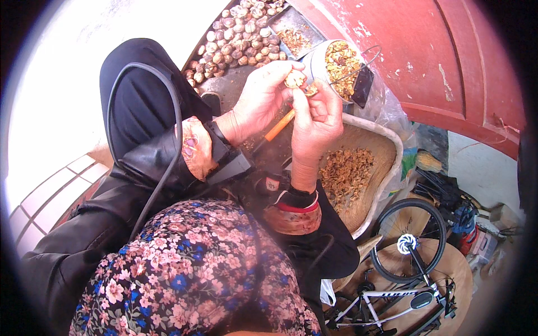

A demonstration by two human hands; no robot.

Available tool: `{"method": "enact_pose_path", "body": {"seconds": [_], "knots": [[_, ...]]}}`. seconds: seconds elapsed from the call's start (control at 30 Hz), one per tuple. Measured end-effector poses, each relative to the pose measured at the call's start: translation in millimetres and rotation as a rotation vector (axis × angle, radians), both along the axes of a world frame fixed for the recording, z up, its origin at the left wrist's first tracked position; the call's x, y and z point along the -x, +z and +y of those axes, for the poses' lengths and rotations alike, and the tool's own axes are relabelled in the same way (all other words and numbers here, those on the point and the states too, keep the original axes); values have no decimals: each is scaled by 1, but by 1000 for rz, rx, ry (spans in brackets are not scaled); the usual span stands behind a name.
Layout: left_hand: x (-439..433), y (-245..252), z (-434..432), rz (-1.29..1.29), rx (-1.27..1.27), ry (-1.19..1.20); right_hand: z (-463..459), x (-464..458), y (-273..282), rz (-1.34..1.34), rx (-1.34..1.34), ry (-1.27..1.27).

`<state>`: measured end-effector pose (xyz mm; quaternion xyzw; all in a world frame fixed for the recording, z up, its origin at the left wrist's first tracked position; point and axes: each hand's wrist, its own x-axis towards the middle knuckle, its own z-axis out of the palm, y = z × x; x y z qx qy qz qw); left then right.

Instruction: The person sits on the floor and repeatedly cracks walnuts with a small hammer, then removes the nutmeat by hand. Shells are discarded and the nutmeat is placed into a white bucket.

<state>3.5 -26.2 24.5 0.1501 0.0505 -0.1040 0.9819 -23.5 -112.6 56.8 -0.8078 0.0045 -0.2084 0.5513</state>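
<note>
Both hands meet in front of me, above the floor between my knees. My left hand (262,94) holds a pale shelled walnut piece (295,79) between thumb and fingertips. My right hand (315,117) pinches a smaller walnut fragment (311,90) right beside it. An orange stick-like handle (279,125) sticks out below the hands, slanting down to the left. It seems to lie in my right hand, though its upper end is hidden by the fingers. Just beyond, a white bucket (316,63) contains walnut kernels (341,63).
Many whole walnuts (241,38) lie heaped ahead, beside a grey dustpan (317,35) with shell bits. Brown walnut pieces (349,172) fill part of a woven basket (388,138) at right. A dark flat object (362,87) rests against the bucket. A bicycle (388,294) and red door (441,54) stand right.
</note>
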Motion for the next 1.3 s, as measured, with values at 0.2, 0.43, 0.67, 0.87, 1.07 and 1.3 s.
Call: {"method": "enact_pose_path", "body": {"seconds": [0.2,0.43,0.67,0.87,1.07,1.3], "knots": [[-1,-1,-1,36,57,-65,-11,3,16,190,-433,119],[-5,-18,0,25,256,-250,-57,7,9,189,-422,181],[-2,-20,-2,73,243,-309,-113,20,48,206,781,-506],[4,-8,-5,140,226,-316,-25,2,21,-30,642,187],[5,-3,-4,142,117,-331,-12,-4,26,-35,683,208],[8,-4,-5,127,13,-286,-18,-2,25,28,616,235]]}}
